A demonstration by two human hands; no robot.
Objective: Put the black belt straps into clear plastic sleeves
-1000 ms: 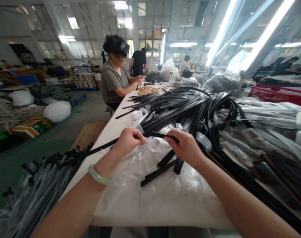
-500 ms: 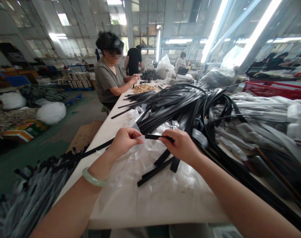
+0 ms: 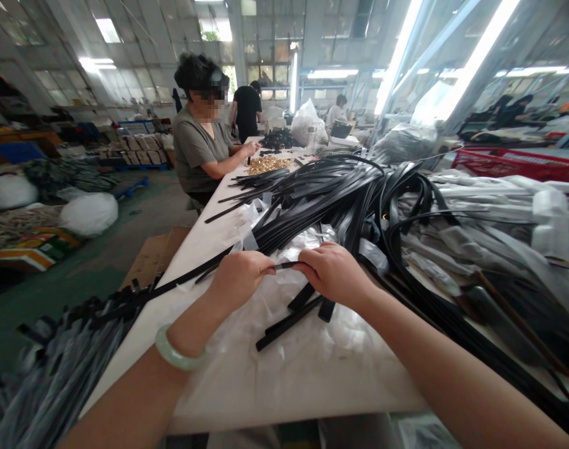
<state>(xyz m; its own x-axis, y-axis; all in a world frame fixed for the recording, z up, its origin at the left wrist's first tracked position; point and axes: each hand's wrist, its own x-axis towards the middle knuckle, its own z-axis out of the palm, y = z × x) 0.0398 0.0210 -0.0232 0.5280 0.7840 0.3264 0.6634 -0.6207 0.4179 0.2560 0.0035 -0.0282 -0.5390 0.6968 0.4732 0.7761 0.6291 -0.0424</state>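
Observation:
Between my two hands is a short stretch of narrow black strap (image 3: pixel 290 265), held roughly level above the table. My right hand (image 3: pixel 334 271) pinches it between thumb and fingers. At the strap's left end my left hand (image 3: pixel 240 279) is closed on a bit of clear plastic film (image 3: pixel 279 267), which looks wrapped over the strap. Whether the strap reaches inside the left fingers is hidden. Below lie loose black strap ends (image 3: pixel 289 324) on crumpled clear plastic (image 3: pixel 331 340). Beyond my hands spreads a large bundle of black straps (image 3: pixel 307 206).
Plastic-covered straps (image 3: pixel 55 374) are heaped at the left of the white table (image 3: pixel 247 399). White wrapped strips (image 3: pixel 490 218) and a red crate (image 3: pixel 513 163) are on the right. A co-worker (image 3: pixel 203 143) handles something beside a gold-coloured pile (image 3: pixel 268 165).
My left hand has moved slightly right and down, and less of the strap shows between my hands. Film now shows over its left end. The view has shifted slightly.

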